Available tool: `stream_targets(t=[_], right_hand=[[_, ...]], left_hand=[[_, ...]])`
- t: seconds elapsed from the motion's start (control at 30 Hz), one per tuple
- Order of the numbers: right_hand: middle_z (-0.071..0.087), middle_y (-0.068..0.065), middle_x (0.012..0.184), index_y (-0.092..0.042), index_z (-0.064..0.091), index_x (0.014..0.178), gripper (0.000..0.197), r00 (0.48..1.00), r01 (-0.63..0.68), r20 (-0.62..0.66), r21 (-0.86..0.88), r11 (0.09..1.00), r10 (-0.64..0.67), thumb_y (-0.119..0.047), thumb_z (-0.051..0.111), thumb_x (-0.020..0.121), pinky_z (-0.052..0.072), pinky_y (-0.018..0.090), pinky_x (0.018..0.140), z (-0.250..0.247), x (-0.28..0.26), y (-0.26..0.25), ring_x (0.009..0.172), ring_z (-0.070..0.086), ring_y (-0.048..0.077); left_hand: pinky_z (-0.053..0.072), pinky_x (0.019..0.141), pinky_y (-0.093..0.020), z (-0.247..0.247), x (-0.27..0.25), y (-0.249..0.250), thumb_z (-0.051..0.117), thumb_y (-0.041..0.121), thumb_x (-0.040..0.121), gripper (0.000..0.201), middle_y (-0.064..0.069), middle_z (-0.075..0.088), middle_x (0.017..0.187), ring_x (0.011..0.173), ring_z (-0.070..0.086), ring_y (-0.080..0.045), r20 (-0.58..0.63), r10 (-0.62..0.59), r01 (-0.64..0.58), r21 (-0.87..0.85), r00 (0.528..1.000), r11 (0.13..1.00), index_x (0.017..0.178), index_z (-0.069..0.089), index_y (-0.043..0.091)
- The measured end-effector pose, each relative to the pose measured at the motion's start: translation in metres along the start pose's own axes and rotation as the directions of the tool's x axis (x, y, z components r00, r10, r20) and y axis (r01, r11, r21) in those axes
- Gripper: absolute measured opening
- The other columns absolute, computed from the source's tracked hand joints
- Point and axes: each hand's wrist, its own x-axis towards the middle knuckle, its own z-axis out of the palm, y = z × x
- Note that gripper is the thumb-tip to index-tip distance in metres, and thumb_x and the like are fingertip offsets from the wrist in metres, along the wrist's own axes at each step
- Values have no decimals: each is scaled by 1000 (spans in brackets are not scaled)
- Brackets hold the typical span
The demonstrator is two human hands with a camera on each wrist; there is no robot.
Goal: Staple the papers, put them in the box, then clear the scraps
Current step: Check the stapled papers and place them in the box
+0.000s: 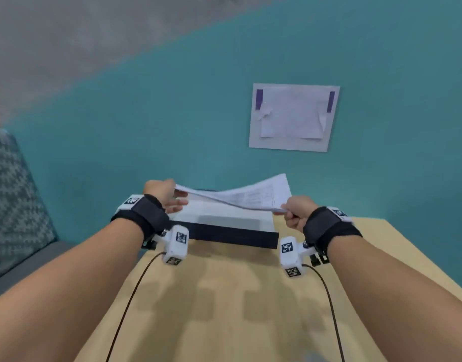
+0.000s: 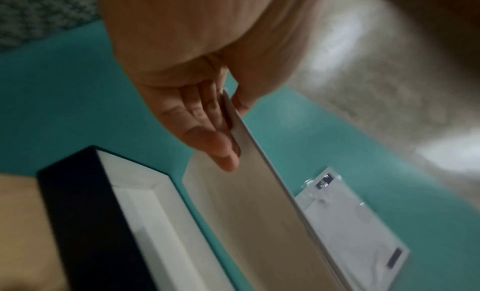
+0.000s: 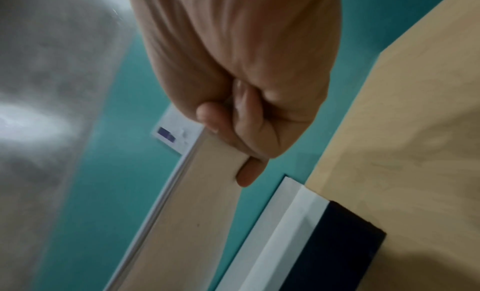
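A thin stack of white printed papers (image 1: 251,197) hangs in the air over an open box (image 1: 224,239) with dark navy walls and a white inside. The box stands at the far edge of the wooden table (image 1: 224,296). My left hand (image 1: 172,197) pinches the stack's left edge, thumb on top and straight fingers beneath, as the left wrist view shows (image 2: 223,131). My right hand (image 1: 290,212) grips the right near corner in curled fingers (image 3: 233,151). The papers (image 2: 259,213) sag between the hands, just above the box (image 2: 78,213). The box's inside looks bare where it shows.
Beyond the table lies a teal floor (image 1: 146,126). A white sheet (image 1: 294,117) with two purple tape strips lies flat on it. A patterned grey-blue seat (image 1: 13,194) stands at the left. Wrist-camera cables trail over the table's near part.
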Motion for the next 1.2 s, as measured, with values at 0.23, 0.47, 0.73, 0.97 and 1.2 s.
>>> stream_targets(t=[0.23, 0.47, 0.73, 0.97, 1.2], right_hand=[[49, 13, 61, -7, 39, 71, 29, 994, -104, 22, -41, 994, 105, 5, 32, 96, 22, 8, 31, 36, 70, 32, 21, 31, 8], [44, 12, 61, -6, 45, 76, 23, 989, -108, 83, -197, 974, 126, -2, 36, 97, 31, 8, 32, 51, 105, 35, 28, 40, 14], [57, 15, 73, -3, 53, 74, 17, 983, -97, 102, -407, 908, 151, 5, 50, 88, 57, 41, 83, 59, 119, 41, 73, 58, 30], [51, 9, 75, -1, 55, 113, 23, 990, -61, 82, -458, 887, 111, -10, 60, 92, 51, 42, 104, 64, 122, 47, 91, 57, 30], [60, 15, 109, 1, 54, 132, 42, 994, -68, 45, -503, 862, 104, -18, 59, 94, 49, 38, 105, 59, 117, 42, 119, 64, 32]], left_hand=[[43, 54, -26, 10, 80, -45, 50, 20, 99, 36, -4, 79, 67, 63, 65, -24, 20, 86, -83, 549, 996, 831, 117, 69, -6], [51, 77, -34, 29, 123, -58, 56, 27, 93, 35, -15, 78, 108, 87, 66, -35, 65, 113, -112, 869, 991, 482, 106, 75, 1], [52, 92, -38, 36, 136, -72, 57, 27, 96, 21, -16, 69, 109, 101, 65, -38, 2, 106, -39, 937, 994, 347, 94, 60, 6], [46, 109, -41, 37, 137, -76, 51, 26, 93, 24, -9, 69, 96, 108, 66, -32, -26, 81, 5, 969, 996, 248, 72, 52, 16], [48, 92, -34, 26, 122, -72, 48, 27, 95, 22, 0, 61, 79, 88, 64, -25, 74, 15, -74, 997, 997, 12, 76, 55, 19]])
